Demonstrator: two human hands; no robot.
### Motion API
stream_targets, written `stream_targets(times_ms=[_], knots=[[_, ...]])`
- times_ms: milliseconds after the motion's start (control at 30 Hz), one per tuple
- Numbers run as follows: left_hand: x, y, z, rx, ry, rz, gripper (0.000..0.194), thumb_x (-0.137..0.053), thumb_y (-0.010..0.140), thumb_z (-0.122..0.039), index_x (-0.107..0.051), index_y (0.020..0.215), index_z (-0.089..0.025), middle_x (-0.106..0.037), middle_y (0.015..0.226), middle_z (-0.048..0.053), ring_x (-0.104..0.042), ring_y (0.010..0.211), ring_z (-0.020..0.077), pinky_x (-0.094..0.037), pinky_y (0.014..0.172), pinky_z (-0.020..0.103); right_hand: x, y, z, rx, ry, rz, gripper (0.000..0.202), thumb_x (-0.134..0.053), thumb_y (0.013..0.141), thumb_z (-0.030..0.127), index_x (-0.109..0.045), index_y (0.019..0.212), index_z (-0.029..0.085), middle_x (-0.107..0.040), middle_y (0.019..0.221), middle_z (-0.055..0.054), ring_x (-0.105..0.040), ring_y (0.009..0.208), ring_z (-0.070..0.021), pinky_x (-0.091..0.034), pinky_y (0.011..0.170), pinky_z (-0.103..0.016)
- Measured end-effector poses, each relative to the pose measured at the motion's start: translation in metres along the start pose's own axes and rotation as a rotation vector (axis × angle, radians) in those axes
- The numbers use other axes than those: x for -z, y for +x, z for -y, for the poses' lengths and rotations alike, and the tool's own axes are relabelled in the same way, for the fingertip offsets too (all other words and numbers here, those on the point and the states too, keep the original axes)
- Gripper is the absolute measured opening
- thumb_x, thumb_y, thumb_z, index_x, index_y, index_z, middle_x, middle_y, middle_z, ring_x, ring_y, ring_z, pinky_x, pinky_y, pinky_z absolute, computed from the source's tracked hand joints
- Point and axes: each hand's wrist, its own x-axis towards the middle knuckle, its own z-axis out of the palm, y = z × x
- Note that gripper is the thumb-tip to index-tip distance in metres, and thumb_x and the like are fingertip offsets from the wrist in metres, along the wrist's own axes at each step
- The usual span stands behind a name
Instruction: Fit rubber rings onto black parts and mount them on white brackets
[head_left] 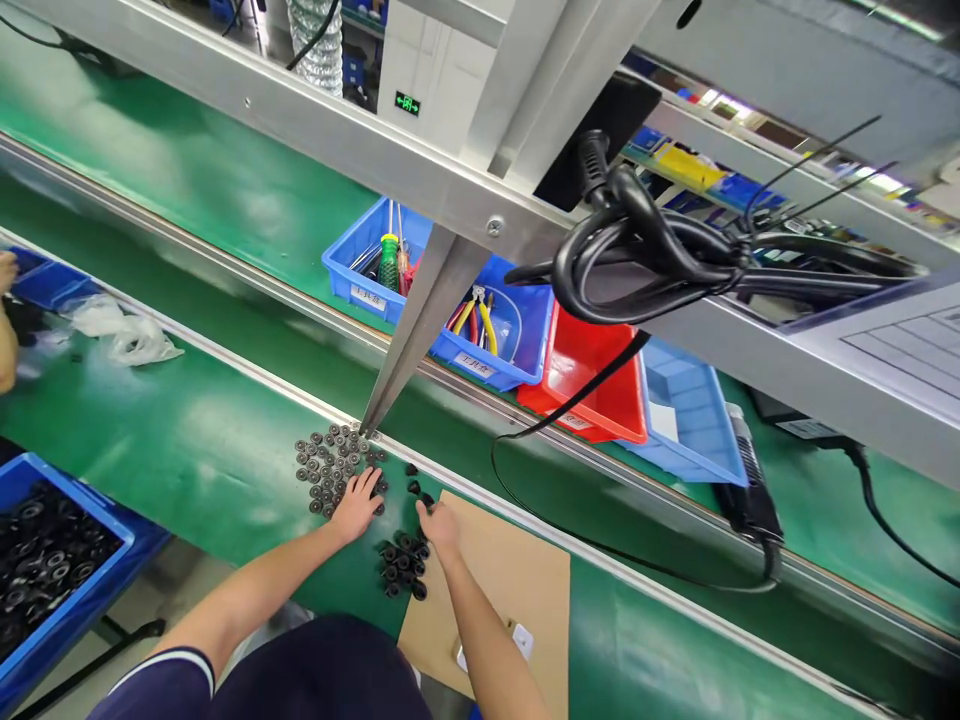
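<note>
My left hand (358, 505) rests with its fingers stretched out and spread at the right side of a group of small round dark wheel-like parts (324, 470) on the green bench. My right hand (441, 526) is closed, with a black plastic part (427, 500) at its fingertips, over the corner of a brown cardboard sheet (525, 575). Close to its left lies a cluster of black cylindrical parts (401, 568). A couple of loose black pieces (413, 486) sit just beyond that hand. Under my right forearm, a white object (523, 640) is partly hidden.
A blue crate (124, 530) full of black parts stands at the left. Beyond the bench rail are blue tool bins (480, 365), a red bin (592, 385) and a light blue bin (697, 430). A metal post (416, 330) and coiled black cable (637, 250) block the front. Another person's hand (6, 320) shows far left.
</note>
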Motion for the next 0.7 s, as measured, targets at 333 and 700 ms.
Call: stream_targets(times_ms=[333, 700], knots=[[-0.01, -0.019, -0.024, 0.037, -0.081, -0.038, 0.025, -0.08, 0.084, -0.008, -0.076, 0.107, -0.016, -0.016, 0.178, 0.018, -0.015, 0.163, 0.0453, -0.016, 0.127, 0.069, -0.014, 0.027, 0.004, -0.071, 0.185, -0.096, 0.039, -0.063, 0.106, 0.047, -0.066, 0.129, 0.016, -0.07, 0.127, -0.01, -0.069, 0.114, -0.0259, -0.057, 0.1, -0.047], [0.032, -0.085, -0.058, 0.078, -0.573, -0.225, 0.027, -0.076, 0.084, -0.012, -0.068, 0.109, -0.02, -0.077, 0.112, 0.008, -0.074, 0.103, 0.0244, -0.058, 0.096, 0.037, -0.019, -0.064, -0.013, 0.466, 0.377, -0.14, 0.045, -0.067, 0.096, 0.044, -0.061, 0.132, 0.017, -0.075, 0.089, -0.003, -0.071, 0.075, -0.0213, -0.059, 0.076, -0.034]])
